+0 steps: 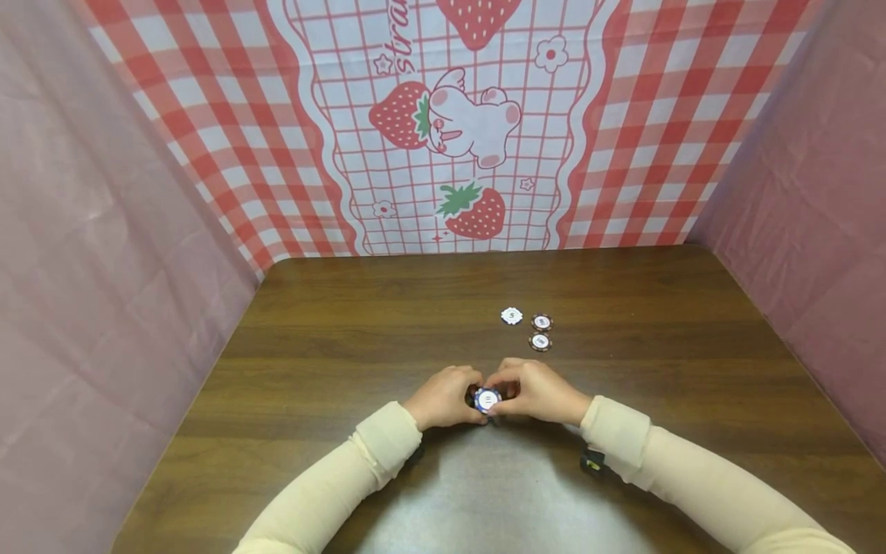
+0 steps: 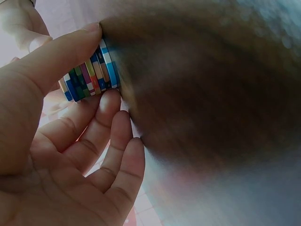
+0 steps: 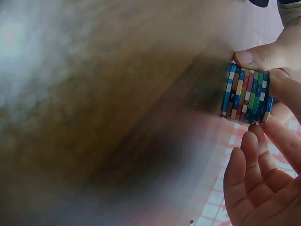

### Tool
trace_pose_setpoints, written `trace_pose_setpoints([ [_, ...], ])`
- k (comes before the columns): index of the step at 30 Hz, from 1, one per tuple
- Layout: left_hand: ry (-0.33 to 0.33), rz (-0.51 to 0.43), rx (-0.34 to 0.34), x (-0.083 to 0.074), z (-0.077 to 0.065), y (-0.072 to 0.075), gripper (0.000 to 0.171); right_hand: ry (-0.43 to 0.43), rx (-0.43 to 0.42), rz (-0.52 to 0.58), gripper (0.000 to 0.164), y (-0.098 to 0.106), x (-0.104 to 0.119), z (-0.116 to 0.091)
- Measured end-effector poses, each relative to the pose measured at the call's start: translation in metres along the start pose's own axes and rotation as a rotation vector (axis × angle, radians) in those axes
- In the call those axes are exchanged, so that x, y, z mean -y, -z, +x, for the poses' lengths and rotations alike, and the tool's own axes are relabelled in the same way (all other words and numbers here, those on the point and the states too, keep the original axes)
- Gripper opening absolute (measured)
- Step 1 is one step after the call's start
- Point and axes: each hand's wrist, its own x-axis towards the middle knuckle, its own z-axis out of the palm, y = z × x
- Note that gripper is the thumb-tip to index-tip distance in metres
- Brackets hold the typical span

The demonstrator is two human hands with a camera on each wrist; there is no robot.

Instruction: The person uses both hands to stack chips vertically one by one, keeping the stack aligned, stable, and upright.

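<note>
A short stack of poker chips (image 3: 247, 94) in several colours stands on the wooden table between the two hands. Its top chip (image 1: 487, 400) is blue and white with a printed white centre. My left hand (image 1: 445, 396) grips the lower part of the stack between thumb and fingers, its other fingers resting near the tabletop in the left wrist view. From the other side, my right hand (image 1: 536, 392) pinches the stack's top edge with thumb and finger. Whether the right hand holds only the uppermost chip cannot be told. The hands nearly touch each other.
Beyond the right hand lie a white chip (image 1: 511, 315) marked 5 and two dark-edged chips, one farther (image 1: 542, 322) and one nearer (image 1: 541, 342). A checked strawberry cloth (image 1: 477, 138) hangs behind the table (image 1: 311, 331); pink cloth hangs on both sides.
</note>
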Motion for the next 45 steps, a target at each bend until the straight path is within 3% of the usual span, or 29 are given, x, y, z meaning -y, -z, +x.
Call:
trace_pose_setpoints([
  [34,0.0,-0.007,-0.002,0.0,-0.001,-0.001,0.037,-0.063,0.011,-0.012,0.025,0.001,0.002,0.001],
  [45,0.02,-0.002,0.006,0.0,-0.001,-0.001,0.039,-0.126,-0.127,0.061,0.039,0.017,-0.004,0.003],
])
